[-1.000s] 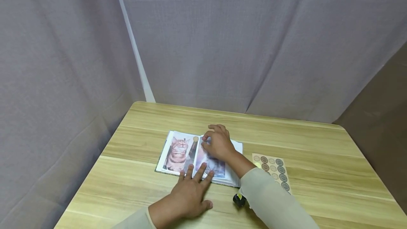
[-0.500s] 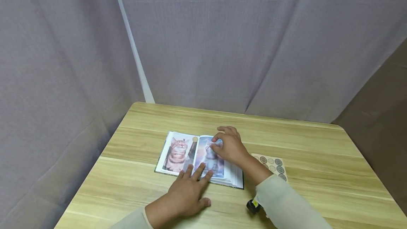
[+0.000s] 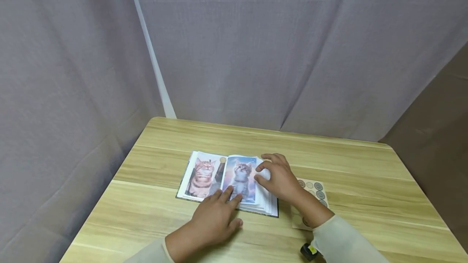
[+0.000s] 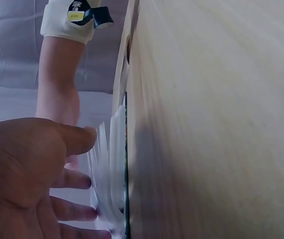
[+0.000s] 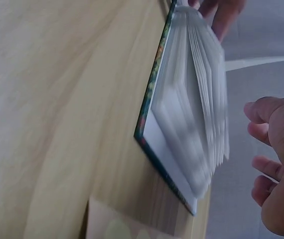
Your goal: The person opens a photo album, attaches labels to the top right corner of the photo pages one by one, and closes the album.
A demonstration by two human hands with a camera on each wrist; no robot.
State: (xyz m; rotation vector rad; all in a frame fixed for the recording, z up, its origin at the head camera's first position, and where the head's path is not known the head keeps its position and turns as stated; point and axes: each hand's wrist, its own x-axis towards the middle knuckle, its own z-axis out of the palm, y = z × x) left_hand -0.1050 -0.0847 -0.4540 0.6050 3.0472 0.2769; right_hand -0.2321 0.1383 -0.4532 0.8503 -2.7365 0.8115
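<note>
An open photo album (image 3: 269,206) lies on the wooden table, with an orange cat picture (image 3: 202,178) on its left page and a grey kitten picture (image 3: 240,177) on its right. A round gold sticker (image 3: 222,160) shows at the left picture's upper right corner. My left hand (image 3: 218,216) rests with spread fingers on the album's lower edge near the fold. My right hand (image 3: 278,177) hovers by the right page's outer edge, its thumb and forefinger bent but apart, with nothing visible between them. In the right wrist view, that hand stands clear of the loose page edges (image 5: 197,99).
A sheet of round stickers (image 3: 319,192) lies to the album's right, partly under my right forearm. A black device with a yellow label (image 3: 308,251) sits at my right wrist. Grey curtains (image 3: 234,52) hang behind the table (image 3: 146,222).
My right hand has moved rightward across the right page to its outer edge, uncovering the kitten picture. My left hand has stayed on the album's lower edge.
</note>
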